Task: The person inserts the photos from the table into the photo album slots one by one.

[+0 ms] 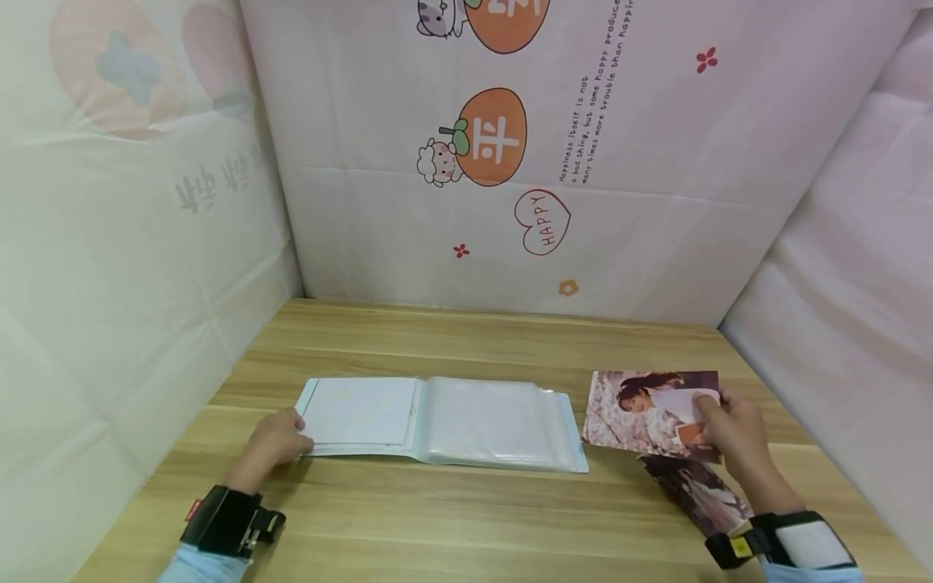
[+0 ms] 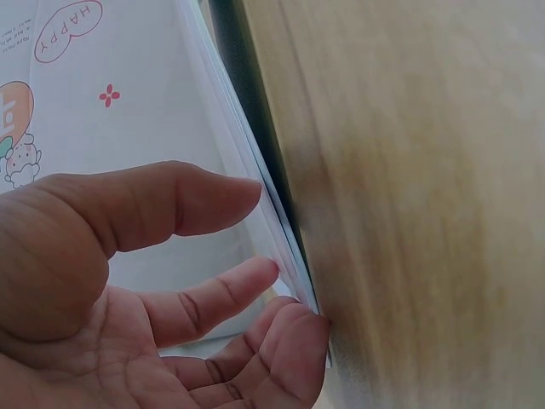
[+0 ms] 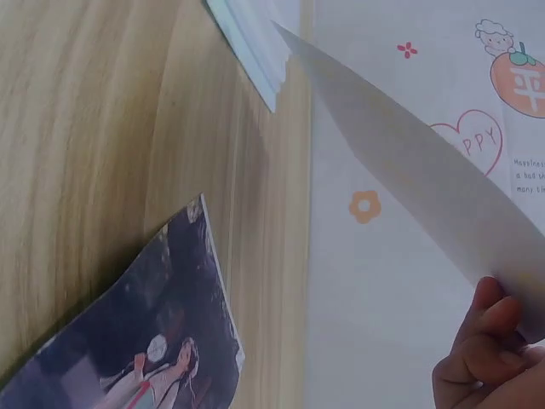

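Your left hand (image 1: 273, 441), fingers relaxed, steadies the open clear-sleeved photo album (image 1: 445, 421); your right hand (image 1: 736, 437) pinches a glossy portrait photo (image 1: 645, 409). Keep it level entering the sleeve.

A white photo album with clear plastic sleeve pages (image 1: 445, 421) lies open and flat on the wood, a little left of the lower middle of the head view; its left page shows plain white, its right a stack of glossy empty sleeves, and its left edge touches the left hand (image 1: 273, 441). To its right, in the lower right of the frame, a glossy photo print of a dark-haired figure among pale pink blossoms (image 1: 645, 413) is lifted off the wood, tilted, pinched at its right edge by the right hand (image 1: 736, 437). Below it a second, darker photo print of a figure in costume (image 1: 696, 490) lies flat on the wood, angled toward the lower right corner.
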`<state>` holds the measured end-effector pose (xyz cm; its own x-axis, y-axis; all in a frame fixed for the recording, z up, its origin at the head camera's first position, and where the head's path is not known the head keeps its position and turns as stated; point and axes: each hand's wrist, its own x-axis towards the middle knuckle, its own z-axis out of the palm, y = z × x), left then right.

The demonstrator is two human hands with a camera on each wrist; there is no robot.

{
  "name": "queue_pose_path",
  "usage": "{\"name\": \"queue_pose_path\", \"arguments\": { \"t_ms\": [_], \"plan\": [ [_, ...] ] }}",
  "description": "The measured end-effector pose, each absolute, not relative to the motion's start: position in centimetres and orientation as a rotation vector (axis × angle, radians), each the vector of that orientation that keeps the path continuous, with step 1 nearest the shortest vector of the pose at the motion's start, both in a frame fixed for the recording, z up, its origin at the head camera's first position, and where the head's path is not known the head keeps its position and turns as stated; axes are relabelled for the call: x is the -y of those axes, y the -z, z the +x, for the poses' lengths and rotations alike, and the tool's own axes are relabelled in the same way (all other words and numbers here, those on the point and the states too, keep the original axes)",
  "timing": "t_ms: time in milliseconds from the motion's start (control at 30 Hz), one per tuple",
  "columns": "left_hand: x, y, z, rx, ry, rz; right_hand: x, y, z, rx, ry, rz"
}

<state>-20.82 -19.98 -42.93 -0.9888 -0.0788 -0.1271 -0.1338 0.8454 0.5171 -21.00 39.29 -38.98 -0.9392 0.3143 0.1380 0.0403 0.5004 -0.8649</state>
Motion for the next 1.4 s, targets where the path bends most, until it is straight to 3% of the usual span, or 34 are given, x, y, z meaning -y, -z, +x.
{"name": "queue_pose_path", "arguments": {
  "t_ms": [433, 1400],
  "plan": [
    [20.1, 42.9, -20.7, -2.928, -0.817, -0.126, -36.7, 38.9, -22.1, 2.44, -1.54, -0.257],
    [20.0, 42.6, -20.6, -2.908, -0.805, -0.145, -26.0, 39.7, -25.2, 2.402, -1.888, -0.054]
  ]
}}
